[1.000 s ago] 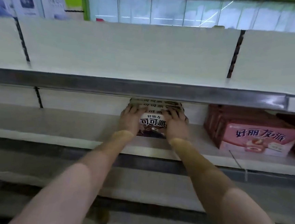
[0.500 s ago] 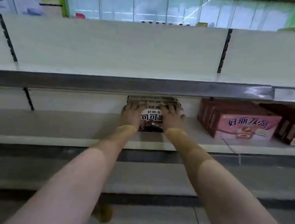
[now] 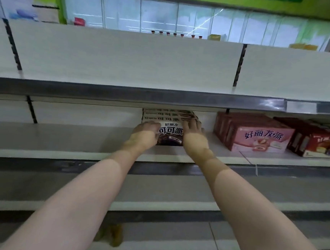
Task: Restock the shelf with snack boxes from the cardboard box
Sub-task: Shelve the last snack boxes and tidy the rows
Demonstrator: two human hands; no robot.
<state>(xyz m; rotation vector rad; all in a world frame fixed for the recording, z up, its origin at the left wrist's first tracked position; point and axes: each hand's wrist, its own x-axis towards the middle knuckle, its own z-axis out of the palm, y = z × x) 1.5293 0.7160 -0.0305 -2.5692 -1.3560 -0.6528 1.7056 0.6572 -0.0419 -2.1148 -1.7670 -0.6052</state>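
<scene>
Left third of the frame: middle shelf (image 3: 59, 139) was bare there, same for the shelf above, so plenty of room to fill.

Centre: your left hand (image 3: 146, 132) sat at the left end of the front dark snack box (image 3: 171, 134), fingers curled against that edge. Looked like a squaring-up press more than a carry, since the box already rested on the shelf. That box fronted a row of the same kind running back toward the panel, so you were probably seating it flush.

Your right hand (image 3: 193, 134) lay on the right end, fingers spread fairly straight over the top corner, gripping nothing as far as I could tell. Likely steadying from the other side so the row stayed straight.

Right: pink snack boxes (image 3: 259, 137) stood apart from your stack, then red-brown boxes (image 3: 318, 143) just beside them at the frame edge.

Cardboard box wasn't in view.
</scene>
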